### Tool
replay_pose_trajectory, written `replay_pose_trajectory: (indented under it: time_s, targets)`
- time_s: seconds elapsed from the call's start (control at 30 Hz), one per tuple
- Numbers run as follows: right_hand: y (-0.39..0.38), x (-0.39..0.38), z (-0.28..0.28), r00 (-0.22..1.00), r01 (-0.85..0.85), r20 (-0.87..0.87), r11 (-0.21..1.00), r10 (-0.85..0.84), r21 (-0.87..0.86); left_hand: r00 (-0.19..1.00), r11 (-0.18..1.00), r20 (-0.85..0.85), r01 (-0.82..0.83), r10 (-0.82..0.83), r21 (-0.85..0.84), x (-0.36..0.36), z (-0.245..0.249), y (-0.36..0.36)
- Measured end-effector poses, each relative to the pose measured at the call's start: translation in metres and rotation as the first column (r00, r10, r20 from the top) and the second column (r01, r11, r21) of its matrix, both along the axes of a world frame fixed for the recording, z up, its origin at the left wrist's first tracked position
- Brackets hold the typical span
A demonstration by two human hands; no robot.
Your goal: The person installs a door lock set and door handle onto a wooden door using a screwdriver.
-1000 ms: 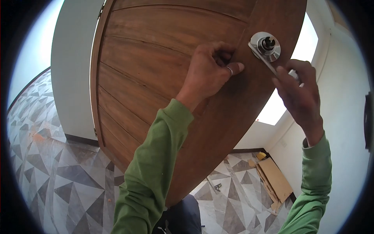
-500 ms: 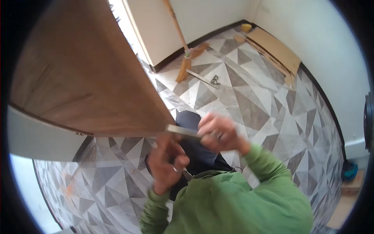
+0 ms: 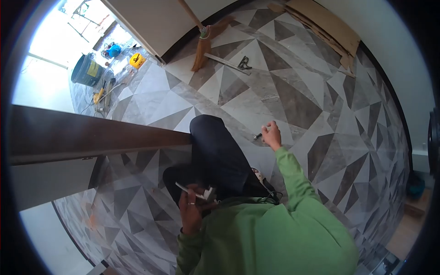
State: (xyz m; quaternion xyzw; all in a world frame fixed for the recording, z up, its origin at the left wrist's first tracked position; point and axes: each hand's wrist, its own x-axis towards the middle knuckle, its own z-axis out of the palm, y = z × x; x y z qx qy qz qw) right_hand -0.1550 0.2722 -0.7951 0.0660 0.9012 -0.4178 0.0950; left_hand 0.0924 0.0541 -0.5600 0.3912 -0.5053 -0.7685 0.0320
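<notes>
My left hand [image 3: 190,211] is closed around a pale metal lock part [image 3: 206,193] with a flat plate, low in front of my body by my thigh. Out to the right, my right hand [image 3: 271,134] is over the patterned floor, its fingers drawn together. A small dark cylindrical tool [image 3: 258,136] with a light tip is at its fingertips; whether it is gripped or lies on the floor is hard to tell. The brown door [image 3: 101,136] is seen nearly edge-on, its end close to my knee.
A broom [image 3: 201,51] leans near the wall, beside a combination square [image 3: 229,63] on the floor. Flattened cardboard [image 3: 323,27] lies at the upper right. Through the doorway are a dark bucket [image 3: 86,71], a yellow container [image 3: 137,60] and several tools.
The door has swung to a nearly edge-on view, showing the doorway. My hands have moved apart, the left down towards my body, the right out over the floor.
</notes>
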Motion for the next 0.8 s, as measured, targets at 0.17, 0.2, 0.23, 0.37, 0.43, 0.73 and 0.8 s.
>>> replay_pose_trajectory:
  time_s: [0.17, 0.2, 0.23, 0.37, 0.43, 0.73, 0.8]
  targets:
    - [-0.011, 0.010, -0.073, 0.909, 0.097, 0.408, 0.995, -0.081, -0.019, 1.000, 1.000, -0.009, -0.003, 0.004, 0.026, -0.015, 0.015, 0.011]
    - [-0.005, 0.014, -0.127, 0.966, 0.093, 0.235, 0.993, -0.106, 0.066, 0.999, 0.999, -0.038, -0.008, 0.010, 0.050, -0.016, 0.014, 0.013]
    - [-0.003, 0.015, -0.155, 0.992, 0.106, 0.051, 0.983, -0.114, 0.149, 0.999, 0.999, -0.043, -0.024, 0.026, 0.044, -0.015, 0.011, 0.015]
    - [-0.002, 0.003, -0.113, 0.932, 0.195, 0.333, 0.974, -0.146, -0.118, 0.996, 0.998, -0.060, 0.059, -0.060, -0.019, -0.014, 0.005, 0.022]
    - [0.000, 0.001, -0.091, 0.849, 0.270, 0.519, 0.926, -0.100, -0.263, 0.996, 0.998, -0.052, 0.069, -0.070, -0.011, -0.012, 0.004, 0.026]
    - [-0.036, 0.045, 0.149, 0.948, 0.219, 0.275, 0.295, 0.163, -0.930, 0.943, 0.996, -0.319, 0.089, -0.093, -0.025, -0.031, -0.020, 0.028]
    - [-0.043, 0.063, 0.186, 0.938, 0.003, 0.102, 0.288, 0.331, -0.958, 0.920, 0.996, -0.383, 0.080, -0.086, -0.032, -0.036, -0.023, 0.028]
